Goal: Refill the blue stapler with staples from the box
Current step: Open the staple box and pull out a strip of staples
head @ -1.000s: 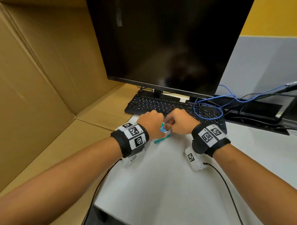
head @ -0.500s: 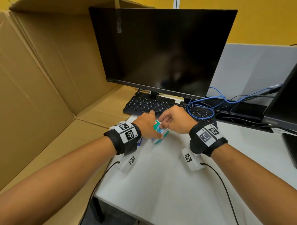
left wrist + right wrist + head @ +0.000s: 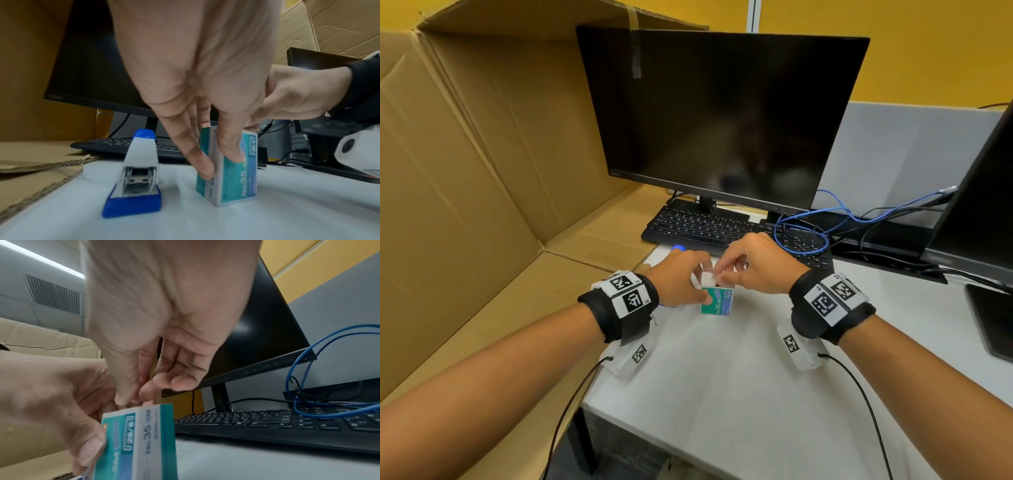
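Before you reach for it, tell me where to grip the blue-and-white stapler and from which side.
Probably from above, fingers pinching the two white flanks of the blue-and-white stapler near the middle. It lies flat on the white table, arm closed and tapering upward; the teal staple box and left hand crowd its right side.

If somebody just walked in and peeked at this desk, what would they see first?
Probably the two hands meeting in the middle of the white desk: the left hand holds a little teal staple box standing on end, and the right hand pinches its white flap at the top. Next, the big black monitor right behind them. The blue stapler sits just left of the box, its metal mouth facing the left wrist camera.
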`<state>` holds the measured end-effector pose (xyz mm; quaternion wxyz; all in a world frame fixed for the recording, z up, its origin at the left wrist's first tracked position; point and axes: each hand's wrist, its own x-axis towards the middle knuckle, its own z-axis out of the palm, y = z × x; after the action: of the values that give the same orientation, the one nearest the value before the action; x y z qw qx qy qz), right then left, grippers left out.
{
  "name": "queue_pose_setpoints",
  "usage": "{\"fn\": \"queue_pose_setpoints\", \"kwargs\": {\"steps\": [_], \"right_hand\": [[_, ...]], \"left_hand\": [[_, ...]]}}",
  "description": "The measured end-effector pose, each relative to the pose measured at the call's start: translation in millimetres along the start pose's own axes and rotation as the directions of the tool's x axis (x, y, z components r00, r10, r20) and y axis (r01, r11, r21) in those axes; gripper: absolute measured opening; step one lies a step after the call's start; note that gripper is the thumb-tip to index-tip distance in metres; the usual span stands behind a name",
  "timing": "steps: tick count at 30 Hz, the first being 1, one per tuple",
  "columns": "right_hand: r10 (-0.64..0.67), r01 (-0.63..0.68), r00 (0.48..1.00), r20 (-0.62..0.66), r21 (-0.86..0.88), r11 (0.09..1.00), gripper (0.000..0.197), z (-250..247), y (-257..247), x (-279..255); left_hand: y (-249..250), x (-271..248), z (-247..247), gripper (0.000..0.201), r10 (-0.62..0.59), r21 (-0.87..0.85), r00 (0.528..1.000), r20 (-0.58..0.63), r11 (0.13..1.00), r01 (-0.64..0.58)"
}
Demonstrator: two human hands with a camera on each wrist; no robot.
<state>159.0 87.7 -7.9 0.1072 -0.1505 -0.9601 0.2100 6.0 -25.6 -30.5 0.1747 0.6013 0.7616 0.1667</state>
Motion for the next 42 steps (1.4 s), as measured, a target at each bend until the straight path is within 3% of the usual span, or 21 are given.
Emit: {"fn": "queue_pose_setpoints", "kwargs": {"steps": [6,13,18,23,29,38,42], "right_hand": [[0.041,-0.041,0.999,0.002,-0.130,0.991,0.024,-1.8,3.7,-0.5],[0.022,0.003,0.990,0.139,-0.179,0.984,0.015,-6.6,-2.5,2.1],[0.066,0.041,0.936,0.345,-0.295,0.955,0.033,-6.8,-8.6,8.2],[0.039,0.041,0.936,0.350,-0.220,0.975,0.021,-14.9,-9.6,10.3],[0.101,0.041,0.889,0.446,-0.298,0.954,0.036,-10.2,-9.5,12.7],[-0.001,0.044,0.968,0.250,-0.168,0.985,0.015,-20.0,-9.0,9.9],[-0.005,0.037,0.979,0.205,-0.151,0.988,0.011,-20.9,-0.4,4.4]], "left_hand": [[2.2,-2.1,2.0,0.041,-0.021,-0.037,1.000,-0.018,0.999,0.020],[5.3,-5.9,2.7,0.046,0.013,-0.006,1.000,-0.025,1.000,-0.013],[6.5,-6.5,0.6,0.041,0.032,-0.005,0.999,-0.010,0.999,-0.032],[8.9,-7.4,-0.6,0.049,0.038,0.022,0.999,0.009,0.999,-0.039],[7.6,-6.6,-0.5,0.046,0.028,-0.013,1.000,0.000,1.000,-0.028],[6.3,-7.0,1.1,0.043,0.035,0.018,0.999,0.007,0.999,-0.035],[8.4,-9.0,0.4,0.041,0.081,0.106,0.997,0.019,0.991,-0.083]]}}
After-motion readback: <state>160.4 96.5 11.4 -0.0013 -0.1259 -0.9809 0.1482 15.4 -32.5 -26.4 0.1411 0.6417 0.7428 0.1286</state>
